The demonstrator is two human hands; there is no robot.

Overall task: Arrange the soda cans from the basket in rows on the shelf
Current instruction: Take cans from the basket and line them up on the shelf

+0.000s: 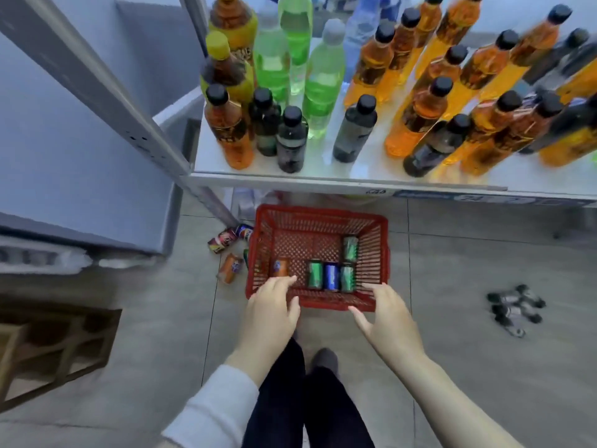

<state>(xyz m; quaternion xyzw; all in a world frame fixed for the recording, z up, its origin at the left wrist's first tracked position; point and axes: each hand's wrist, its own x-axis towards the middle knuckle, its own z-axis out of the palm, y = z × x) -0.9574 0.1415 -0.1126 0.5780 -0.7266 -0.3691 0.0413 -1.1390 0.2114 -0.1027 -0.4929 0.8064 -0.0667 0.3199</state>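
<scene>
Just beyond left grip, orange can

The left hand is covering the basket's near left corner, its fingertips hiding the orange can's lower end. The basket's left wall is masking most of a green can on the floor. The picture's right edge is cutting off the shelf and its end bottles. Can labels are blurring beyond reading. The dark cluster on the floor is smearing past telling.
</scene>
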